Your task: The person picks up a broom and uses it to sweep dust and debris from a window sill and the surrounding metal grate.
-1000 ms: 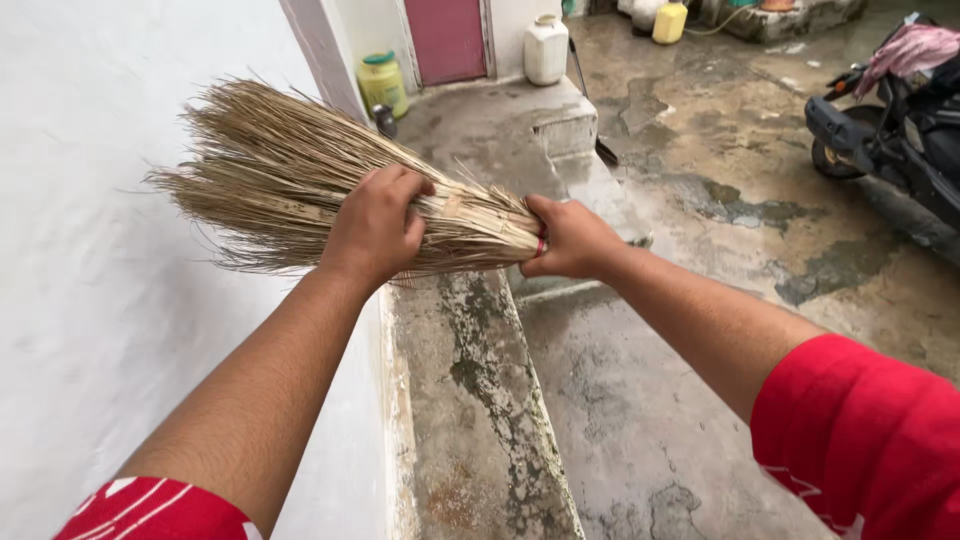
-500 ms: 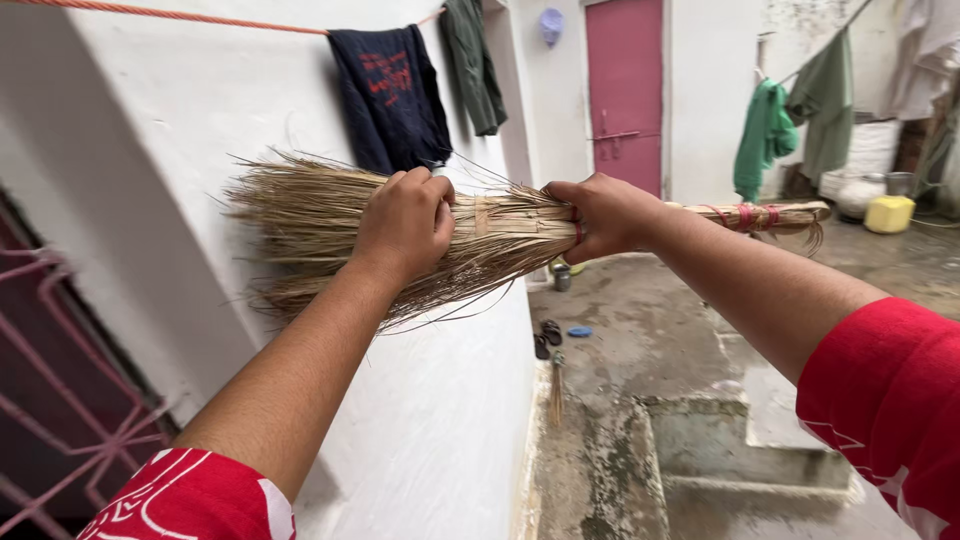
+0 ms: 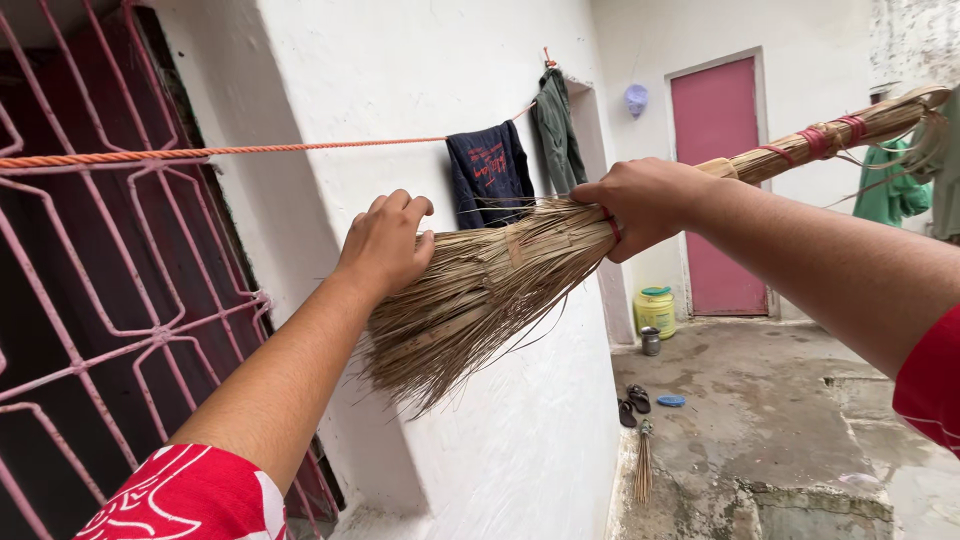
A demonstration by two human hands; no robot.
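At the far left a pink metal window grille (image 3: 130,300) covers a dark opening in the white wall (image 3: 400,80). An orange clothesline (image 3: 250,151) runs from the grille across the wall, carrying a dark blue shirt (image 3: 488,172) and, further along, a dark green garment (image 3: 556,130).

The left hand (image 3: 388,243) is raised in front of the wall, its palm pressed on the upper side of the straw broom (image 3: 480,290); the fingers are loosely spread rather than curled, so this grip is released and only touches the bristles. The broom is held in the air, tilted, its fanned bristle end pointing down and left close to the wall, its bound handle rising to the upper right.

The right hand (image 3: 645,203) is clenched around the broom's neck, where the bristles gather into the handle, beside a thin red band. Past that hand the handle shows red bindings (image 3: 828,135) near its tip.

Behind stands a pink door (image 3: 717,150), with a yellow-green container (image 3: 655,311) at its foot. Sandals (image 3: 632,404) and a second small broom (image 3: 643,462) lie on the wet concrete floor (image 3: 760,420). A green cloth (image 3: 890,190) hangs at the far right.
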